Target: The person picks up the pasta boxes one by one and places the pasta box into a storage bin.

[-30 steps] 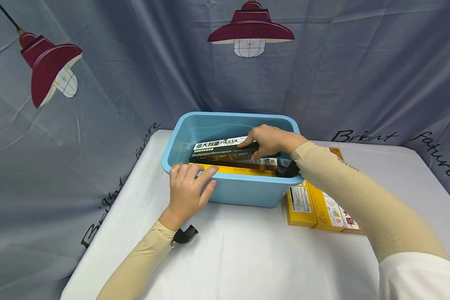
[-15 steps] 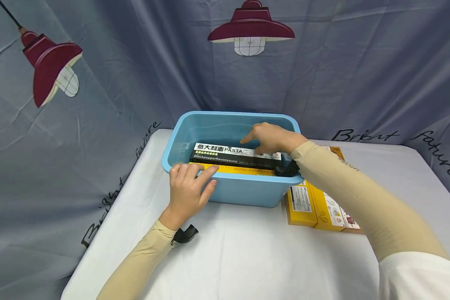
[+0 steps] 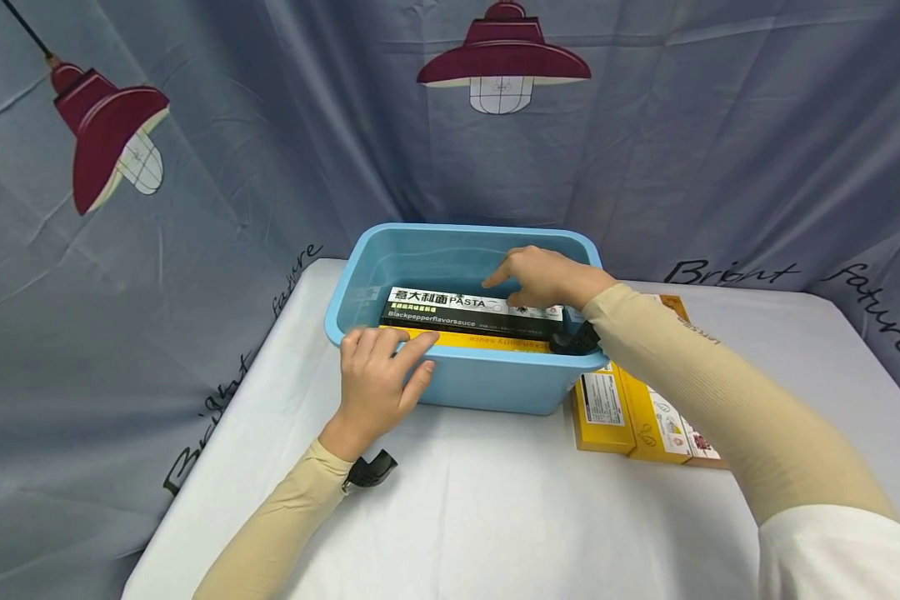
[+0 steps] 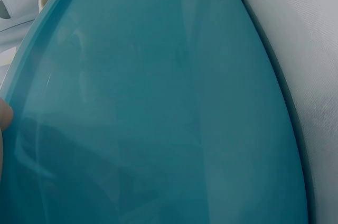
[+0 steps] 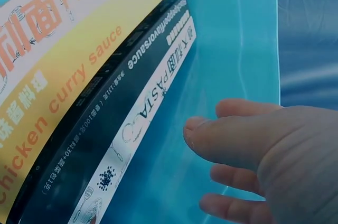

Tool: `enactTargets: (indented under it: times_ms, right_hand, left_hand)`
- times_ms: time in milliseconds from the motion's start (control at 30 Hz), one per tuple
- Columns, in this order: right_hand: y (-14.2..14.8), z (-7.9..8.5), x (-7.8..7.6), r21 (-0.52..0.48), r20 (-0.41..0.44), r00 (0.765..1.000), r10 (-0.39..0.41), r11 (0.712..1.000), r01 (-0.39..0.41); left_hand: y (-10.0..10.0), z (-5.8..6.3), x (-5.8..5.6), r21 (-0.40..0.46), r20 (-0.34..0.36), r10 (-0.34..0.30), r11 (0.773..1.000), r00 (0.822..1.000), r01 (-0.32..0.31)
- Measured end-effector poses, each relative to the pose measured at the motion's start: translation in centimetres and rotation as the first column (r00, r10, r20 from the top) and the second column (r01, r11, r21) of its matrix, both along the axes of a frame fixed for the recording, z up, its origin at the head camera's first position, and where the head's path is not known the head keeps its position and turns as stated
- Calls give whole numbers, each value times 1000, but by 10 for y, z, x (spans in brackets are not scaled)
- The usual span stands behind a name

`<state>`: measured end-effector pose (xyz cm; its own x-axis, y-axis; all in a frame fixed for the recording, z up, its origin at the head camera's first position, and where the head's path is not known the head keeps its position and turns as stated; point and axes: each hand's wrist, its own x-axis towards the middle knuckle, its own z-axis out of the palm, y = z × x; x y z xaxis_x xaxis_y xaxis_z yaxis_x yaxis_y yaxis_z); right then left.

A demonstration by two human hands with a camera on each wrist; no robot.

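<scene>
Loosely spread, the grip of the right hand (image 3: 537, 277) holds nothing: its fingers and thumb hang inside the tub (image 3: 487, 387), beside the black box (image 3: 472, 318) and apart from it in the right wrist view. Across the near rim lie the fingers of the left hand (image 3: 375, 375), thumb outside; whether they clasp that rim or merely rest on it, I cannot tell. Smooth blue plastic forms the tub, with rounded corners and a turned-out lip. Within it the black box, long and slim, shows crisp carton edges and a white side reading PASTA; alongside, nearer the front wall, lies the yellow box (image 3: 457, 339), printed "Chicken curry sauce" (its lettering looks upside down from the head camera). Both boxes' right ends are covered in the head view by the wrist and a curved black piece (image 3: 573, 340), and the front wall hides much of the yellow one. Flat yellow cartons (image 3: 652, 421) lie on the white cloth-covered desk (image 3: 510, 517) to the right, partly masked by the ribbed beige sleeve (image 3: 682, 375), so their count is unsure. From the left wrist, glossy tub wall fills most of the view, with a fingertip cut off at the edge.
</scene>
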<state>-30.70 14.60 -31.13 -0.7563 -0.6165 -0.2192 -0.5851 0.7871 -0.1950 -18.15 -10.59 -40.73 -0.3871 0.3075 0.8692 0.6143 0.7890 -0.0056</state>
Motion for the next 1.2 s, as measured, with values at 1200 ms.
enactTargets:
  times_ms: [1200]
  right_hand:
    - [157, 16, 61, -49, -178, 953, -243, 970, 238]
  left_hand:
    - [1, -1, -2, 13, -1, -13, 1000, 1000, 13]
